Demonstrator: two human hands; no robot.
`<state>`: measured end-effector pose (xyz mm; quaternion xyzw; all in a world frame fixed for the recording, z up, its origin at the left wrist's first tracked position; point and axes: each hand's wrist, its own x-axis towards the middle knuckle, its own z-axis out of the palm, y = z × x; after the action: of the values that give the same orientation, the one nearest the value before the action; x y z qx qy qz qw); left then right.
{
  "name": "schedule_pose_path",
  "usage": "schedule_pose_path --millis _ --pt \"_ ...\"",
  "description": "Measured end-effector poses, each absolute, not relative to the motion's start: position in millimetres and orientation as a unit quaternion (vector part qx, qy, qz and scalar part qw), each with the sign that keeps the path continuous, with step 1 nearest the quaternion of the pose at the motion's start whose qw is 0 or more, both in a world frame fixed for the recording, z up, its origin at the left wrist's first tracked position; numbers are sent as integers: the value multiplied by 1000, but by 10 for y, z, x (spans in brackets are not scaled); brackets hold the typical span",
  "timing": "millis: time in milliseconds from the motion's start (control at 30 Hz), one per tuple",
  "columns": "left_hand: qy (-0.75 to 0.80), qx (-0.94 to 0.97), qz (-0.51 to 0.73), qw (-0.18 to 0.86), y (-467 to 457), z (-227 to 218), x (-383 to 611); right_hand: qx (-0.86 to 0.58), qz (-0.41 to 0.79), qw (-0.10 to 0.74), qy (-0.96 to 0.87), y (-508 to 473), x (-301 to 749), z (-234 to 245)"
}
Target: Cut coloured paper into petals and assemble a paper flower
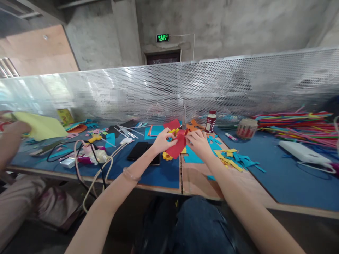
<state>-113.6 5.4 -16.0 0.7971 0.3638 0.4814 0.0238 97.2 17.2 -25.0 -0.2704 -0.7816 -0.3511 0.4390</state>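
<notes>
Over the table's front middle, a piece of red paper is stretched between my two hands. My left hand pinches its left side between thumb and fingers. On the right, the fingers of my right hand are closed at the paper's upper right edge. Small yellow pieces show by my left fingertips; their kind I cannot make out. Just beyond the hands a pointed grey blade-like shape sticks up, its lower end hidden. Another red sheet lies behind.
Phones lie left of my hands, near a cable tangle. Blue and yellow paper scraps lie right. A dark red bottle, a jar, pipe cleaners and a white device stand farther right. At left another person's hand holds yellow paper.
</notes>
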Motion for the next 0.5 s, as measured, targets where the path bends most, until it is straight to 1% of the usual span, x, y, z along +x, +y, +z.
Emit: schedule_pose_path --millis 233,367,500 --pt "363 798 481 29 64 -159 -1151 -302 -270 499 -766 184 1000 -257" --pt "365 796 482 28 46 -145 -1143 -289 -224 509 -779 155 1012 -248" --pt "359 796 487 29 23 -132 -1131 -282 -214 504 -788 131 1000 -246"
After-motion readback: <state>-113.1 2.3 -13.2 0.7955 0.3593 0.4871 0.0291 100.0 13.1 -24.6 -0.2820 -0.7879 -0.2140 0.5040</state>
